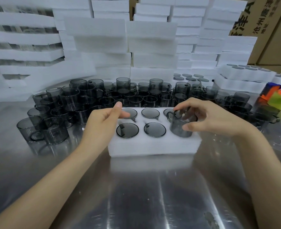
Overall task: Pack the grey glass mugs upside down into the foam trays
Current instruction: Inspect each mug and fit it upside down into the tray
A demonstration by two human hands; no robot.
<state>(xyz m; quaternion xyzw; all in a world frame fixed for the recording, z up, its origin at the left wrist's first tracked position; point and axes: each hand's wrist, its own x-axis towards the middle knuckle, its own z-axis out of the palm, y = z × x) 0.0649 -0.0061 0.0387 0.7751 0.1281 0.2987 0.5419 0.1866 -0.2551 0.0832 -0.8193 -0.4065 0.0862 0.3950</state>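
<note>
A: Across the steel table (136,195), what looms largest?
B: White foam stacks (151,47) at the back, with a crowd of loose grey mugs (80,98) before them.
A: And nearer?
B: One foam tray (153,146), five upturned mugs (154,129) sunk in its holes. At its left end the left hand (101,123) rests loosely open. The right hand (209,118) curls round a sixth mug (177,128), upside down, part-way into the near right hole.

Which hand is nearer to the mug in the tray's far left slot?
Left. The left hand reaches over that mug; the right hand grips another mug at the tray's right end.
</note>
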